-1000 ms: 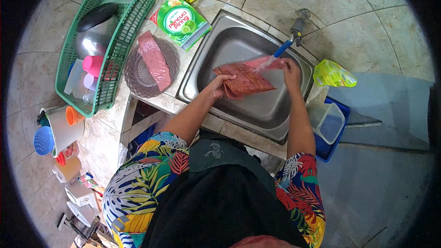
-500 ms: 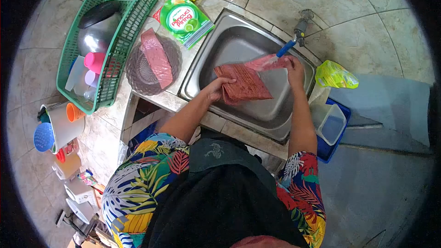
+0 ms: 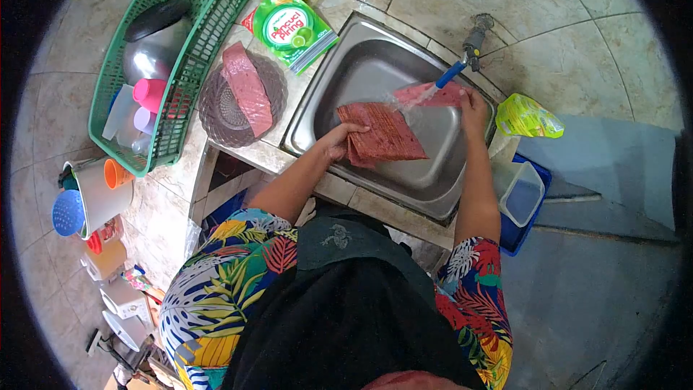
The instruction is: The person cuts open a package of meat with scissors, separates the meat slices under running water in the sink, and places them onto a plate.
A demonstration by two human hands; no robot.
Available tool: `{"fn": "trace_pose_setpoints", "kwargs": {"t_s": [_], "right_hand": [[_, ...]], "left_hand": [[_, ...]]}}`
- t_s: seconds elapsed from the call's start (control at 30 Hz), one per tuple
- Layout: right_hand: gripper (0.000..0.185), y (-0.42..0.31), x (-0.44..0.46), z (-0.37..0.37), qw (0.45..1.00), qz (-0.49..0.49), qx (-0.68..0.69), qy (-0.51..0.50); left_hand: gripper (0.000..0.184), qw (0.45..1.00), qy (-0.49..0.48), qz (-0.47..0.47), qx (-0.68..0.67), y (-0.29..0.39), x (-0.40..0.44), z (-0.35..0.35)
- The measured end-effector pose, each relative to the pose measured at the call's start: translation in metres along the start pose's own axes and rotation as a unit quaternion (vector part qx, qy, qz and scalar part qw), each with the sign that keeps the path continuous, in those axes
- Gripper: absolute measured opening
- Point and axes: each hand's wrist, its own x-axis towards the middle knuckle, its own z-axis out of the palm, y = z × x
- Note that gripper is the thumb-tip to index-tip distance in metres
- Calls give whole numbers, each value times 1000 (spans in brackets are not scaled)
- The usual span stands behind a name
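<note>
My left hand (image 3: 338, 141) is closed on the near-left edge of a stack of reddish-brown, ribbed flat pieces (image 3: 382, 133), held over the metal sink (image 3: 426, 188). My right hand (image 3: 473, 110) pinches one end of a thin pink strip (image 3: 437, 94); its other end extends left toward the stack. Water runs from the blue spout of the tap (image 3: 455, 71) onto the strip. A similar wet-looking pink strip (image 3: 245, 90) lies across a patterned glass plate (image 3: 212, 112) left of the sink. I cannot tell what the pieces are made of.
A green dish-soap pouch (image 3: 296, 32) lies behind the plate. Left of it stands a green basket (image 3: 173, 119) of dishes and cups. Right of the sink are a yellow-green packet (image 3: 529, 117) and a clear plastic container (image 3: 521, 195) on a blue tray (image 3: 514, 240).
My right hand has shifted slightly right and down with the pink strip, which now lies flatter under the water. My left hand and the stack have stayed nearly in place.
</note>
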Motion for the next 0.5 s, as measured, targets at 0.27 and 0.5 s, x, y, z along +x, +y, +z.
{"fn": "trace_pose_setpoints", "kwargs": {"t_s": [0.27,0.5], "right_hand": [[20,-52,-9,-25,995,-8,-69,-69],[17,-172,-40,-42,967,-78,-185,-155]], "left_hand": [[49,1000,7,-19,-15,2,6,3],[51,1000,3,8,-14,-7,30,-12]]}}
